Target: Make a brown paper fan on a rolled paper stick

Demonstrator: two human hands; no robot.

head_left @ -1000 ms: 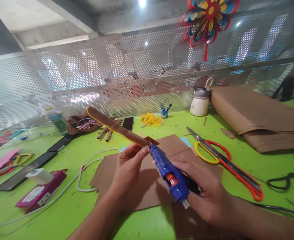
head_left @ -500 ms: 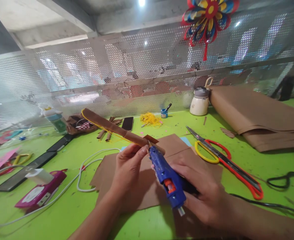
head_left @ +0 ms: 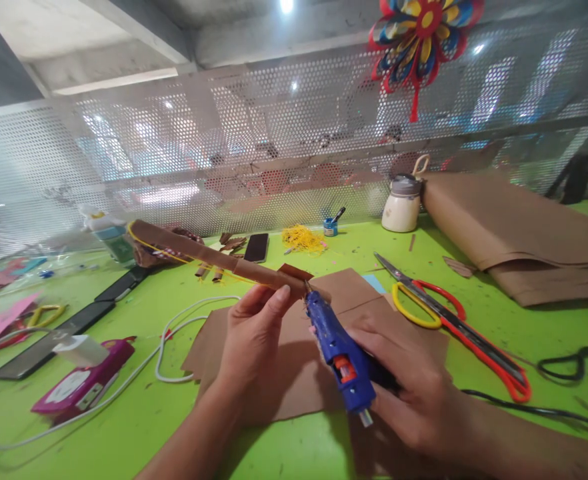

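Note:
Between the thumb and fingers of my left hand [head_left: 254, 333] is a long rolled brown paper piece [head_left: 209, 257], edged with yellow string and tilted up to the left. My right hand [head_left: 409, 380] is wrapped round a blue hot glue gun [head_left: 334, 347], with a clear glue stick poking from its back end. The gun's nozzle touches or nearly touches the paper piece beside a small raised brown flap [head_left: 295, 271]. Under both hands lie flat brown paper sheets [head_left: 284, 387] on the green table.
Right of the sheets lie large scissors [head_left: 454, 320]. A black cable [head_left: 539, 411], a white jar [head_left: 401, 203] and folded brown paper [head_left: 514, 227] are also on that side. To the left are a purple power strip [head_left: 84, 373] and white cable [head_left: 159, 360]. Yellow string [head_left: 301, 238] and a phone [head_left: 257, 247] lie behind.
The paper piece has swung lower and further left at its far end. The glue gun's nozzle has shifted slightly right along it, away from my left thumb.

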